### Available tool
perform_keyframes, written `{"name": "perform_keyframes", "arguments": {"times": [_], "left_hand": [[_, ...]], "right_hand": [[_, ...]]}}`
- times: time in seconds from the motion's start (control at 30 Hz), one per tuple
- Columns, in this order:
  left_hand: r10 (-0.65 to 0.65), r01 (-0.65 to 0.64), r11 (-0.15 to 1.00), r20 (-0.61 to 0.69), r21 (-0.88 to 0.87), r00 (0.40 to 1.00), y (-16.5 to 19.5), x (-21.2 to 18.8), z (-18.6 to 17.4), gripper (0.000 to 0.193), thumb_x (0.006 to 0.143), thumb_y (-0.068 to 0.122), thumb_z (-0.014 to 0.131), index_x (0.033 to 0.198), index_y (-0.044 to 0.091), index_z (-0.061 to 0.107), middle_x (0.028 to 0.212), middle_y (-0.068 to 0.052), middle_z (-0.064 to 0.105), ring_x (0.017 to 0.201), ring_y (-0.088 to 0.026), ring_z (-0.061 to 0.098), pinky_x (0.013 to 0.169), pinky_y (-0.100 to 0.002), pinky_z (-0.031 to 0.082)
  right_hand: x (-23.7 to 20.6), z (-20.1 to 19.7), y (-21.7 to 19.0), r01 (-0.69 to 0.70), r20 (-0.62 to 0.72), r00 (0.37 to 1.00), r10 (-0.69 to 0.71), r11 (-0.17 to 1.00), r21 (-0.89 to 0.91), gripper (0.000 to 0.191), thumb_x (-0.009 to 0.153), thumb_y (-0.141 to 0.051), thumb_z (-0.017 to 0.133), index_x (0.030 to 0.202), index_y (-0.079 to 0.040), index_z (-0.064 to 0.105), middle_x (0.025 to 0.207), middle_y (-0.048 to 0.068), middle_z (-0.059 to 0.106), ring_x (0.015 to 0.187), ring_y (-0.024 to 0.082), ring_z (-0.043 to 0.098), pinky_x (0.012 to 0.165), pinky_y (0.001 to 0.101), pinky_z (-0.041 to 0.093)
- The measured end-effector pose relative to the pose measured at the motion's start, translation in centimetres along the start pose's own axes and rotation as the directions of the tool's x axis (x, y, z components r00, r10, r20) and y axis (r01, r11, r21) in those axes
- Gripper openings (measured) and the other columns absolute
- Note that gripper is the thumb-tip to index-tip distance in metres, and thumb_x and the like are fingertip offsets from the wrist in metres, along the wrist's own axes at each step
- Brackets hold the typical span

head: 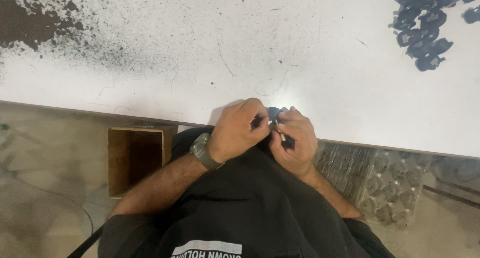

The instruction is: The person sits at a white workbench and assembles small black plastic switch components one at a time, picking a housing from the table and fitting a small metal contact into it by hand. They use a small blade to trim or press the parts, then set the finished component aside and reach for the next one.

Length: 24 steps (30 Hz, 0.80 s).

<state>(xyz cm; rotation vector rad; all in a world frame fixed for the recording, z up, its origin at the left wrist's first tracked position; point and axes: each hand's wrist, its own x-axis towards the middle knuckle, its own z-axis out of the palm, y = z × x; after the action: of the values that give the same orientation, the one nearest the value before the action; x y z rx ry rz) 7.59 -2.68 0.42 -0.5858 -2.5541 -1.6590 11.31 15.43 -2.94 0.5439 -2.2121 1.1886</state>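
Pinching dark part (274, 112) between both hands' fingertips (278, 119)

surface: white table (310, 63) | on it: dark powder stain (30, 25), pile of dark small parts (425, 33)

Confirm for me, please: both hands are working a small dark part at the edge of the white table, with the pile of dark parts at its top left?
Not quite. The head view shows the pile of dark parts at the top right of the white table. The left hand and right hand do hold the small dark part.
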Motion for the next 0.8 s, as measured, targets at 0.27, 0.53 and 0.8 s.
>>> {"name": "perform_keyframes", "arguments": {"times": [0.27,0.53,0.8], "left_hand": [[-0.011,0.011,1.0,0.007,0.005,1.0,-0.4,-0.2,0.3,0.014,0.085,0.009,0.071,0.089,0.006,0.058,0.081,-0.008,0.066,0.074,-0.027,0.066,0.065,-0.039,0.053],[-0.02,0.02,1.0,0.0,0.017,1.0,-0.2,0.4,0.6,0.015,0.085,0.011,0.07,0.089,0.004,0.057,0.081,-0.011,0.066,0.075,-0.03,0.065,0.066,-0.043,0.052],[0.084,-0.06,0.905,-0.038,0.421,0.996,-2.7,7.4,-6.2,0.028,0.093,0.025,0.071,0.112,0.006,0.063,0.115,-0.013,0.065,0.095,-0.026,0.065,0.084,-0.043,0.052]], "right_hand": [[0.1,0.1,0.2,0.013,-0.001,1.0,-0.013,1.0,-0.003,0.03,0.081,0.012,0.074,0.102,-0.004,0.06,0.1,0.014,0.068,0.107,0.032,0.072,0.113,0.0557,0.053],[0.7,-0.9,0.1,0.031,0.126,0.992,-0.022,0.997,-0.074,0.029,0.08,0.009,0.073,0.104,-0.005,0.063,0.103,0.014,0.068,0.11,0.034,0.07,0.12,0.0601,0.043],[4.3,-5.8,4.5,-0.112,-0.167,0.982,0.083,0.979,-0.169,0.018,0.106,-0.005,0.067,0.121,-0.004,0.057,0.111,0.009,0.065,0.106,0.023,0.067,0.132,0.0592,0.03]]}}
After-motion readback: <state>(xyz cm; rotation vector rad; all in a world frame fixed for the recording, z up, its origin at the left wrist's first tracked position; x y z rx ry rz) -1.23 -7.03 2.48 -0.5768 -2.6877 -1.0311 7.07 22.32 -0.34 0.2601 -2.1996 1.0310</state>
